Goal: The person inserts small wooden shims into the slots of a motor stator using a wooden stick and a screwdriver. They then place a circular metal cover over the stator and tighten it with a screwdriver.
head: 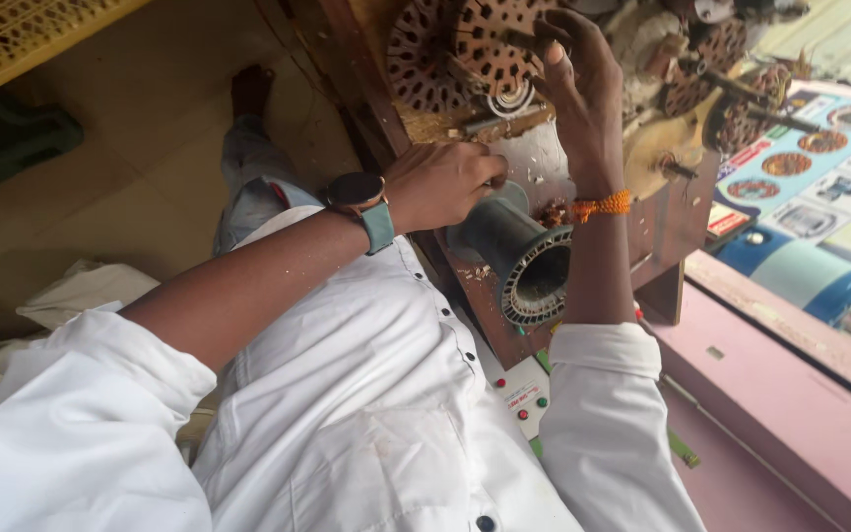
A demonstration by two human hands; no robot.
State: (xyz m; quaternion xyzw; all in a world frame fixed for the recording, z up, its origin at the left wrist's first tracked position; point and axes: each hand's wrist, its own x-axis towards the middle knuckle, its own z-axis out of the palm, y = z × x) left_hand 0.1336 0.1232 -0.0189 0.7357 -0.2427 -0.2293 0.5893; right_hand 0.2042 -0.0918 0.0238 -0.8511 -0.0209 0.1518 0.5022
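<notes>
Left grip [445,182] closed on dark slotted cylinder [519,251]; right grip [578,84] unclear; blue-bordered poster [819,167] right.

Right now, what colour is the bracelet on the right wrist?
Orange, a beaded bracelet on the right wrist; head view.

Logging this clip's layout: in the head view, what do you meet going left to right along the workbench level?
Wristwatch → left hand → dark cylindrical stator housing → right hand with orange wrist thread → blue cylinder.
</notes>
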